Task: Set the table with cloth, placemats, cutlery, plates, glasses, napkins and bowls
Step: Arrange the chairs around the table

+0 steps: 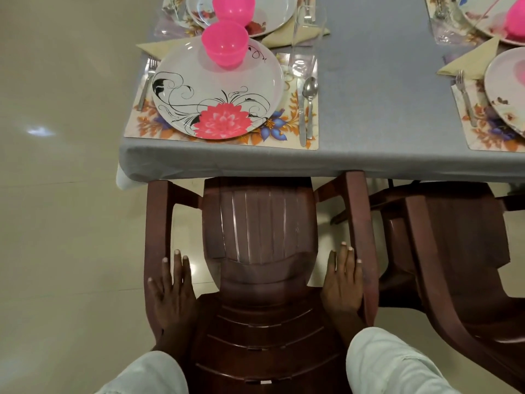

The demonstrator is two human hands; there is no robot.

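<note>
Table looks done tbh: plate [217,92] w/ bowl [225,42] at 12. Both hands [172,291] [342,282] flat-fingered on chair [260,251], gripping nothing.

Pink bowl [224,46], grey cloth [369,109], brown chair [261,223].

brown chair [258,223] blocks table edge, bare grey cloth [377,81] lane between placemats [284,137]

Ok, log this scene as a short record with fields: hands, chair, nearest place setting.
left hand: open, fingers straight, on the chair's left armrest
right hand: open, fingers straight, against the right armrest
chair: brown plastic, seat partly under the table
cloth: grey
placemat: floral
plate: on placemat
bowl: pink, on plate
fork: left of plate
knife: and spoon right of plate
</note>
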